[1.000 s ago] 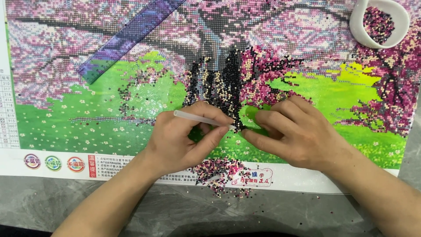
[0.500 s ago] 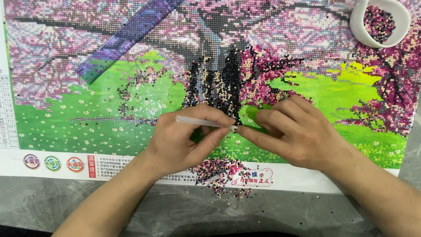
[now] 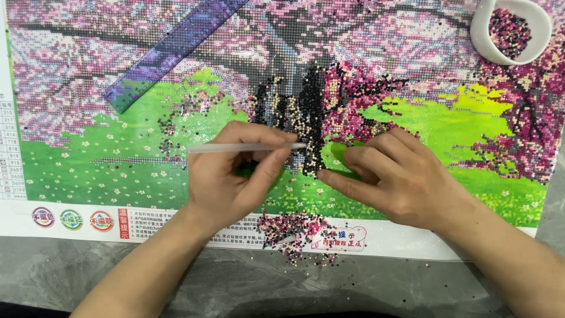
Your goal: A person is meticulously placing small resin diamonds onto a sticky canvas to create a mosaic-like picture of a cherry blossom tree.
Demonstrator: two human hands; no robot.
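While both hands [image 3: 306,176] meet mid-canvas [image 3: 88,171] | lower edge free (beads [image 3: 294,232] scattered)

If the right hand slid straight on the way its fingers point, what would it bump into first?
Probably the left hand: the right hand points leftward across the canvas, and the left thumb, under the white pen, lies just beyond its fingertips.

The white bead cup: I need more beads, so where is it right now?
In the head view, the white bead cup sits at the top right corner of the canvas, well above the right hand.
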